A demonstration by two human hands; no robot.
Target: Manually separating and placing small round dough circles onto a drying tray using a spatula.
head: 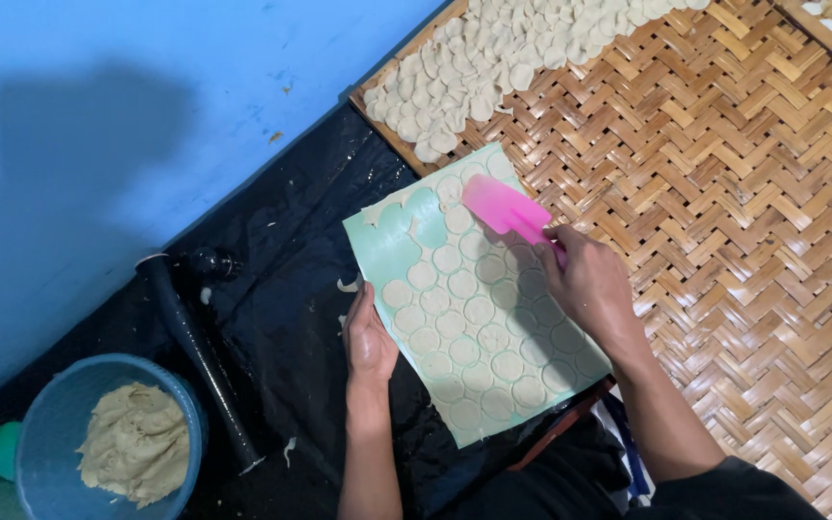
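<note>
Right hand (pixel 589 284): fingers pinching pink scraper (pixel 505 209) over the green mat (pixel 392 246) of dough rounds (pixel 479 310). Left hand (pixel 370 339): fingers pressed together at the mat's left edge.

Pink scraper (pixel 503 209) in right hand (pixel 589 284) (over green mat (pixel 387 246))

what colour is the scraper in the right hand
Bright pink; the scraper, held by the right hand, shows clearly in the head view.

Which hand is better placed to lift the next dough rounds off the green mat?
Right, probably. The right hand holds the pink scraper over the dough rounds, while the left hand rests on the green mat edge.
</note>
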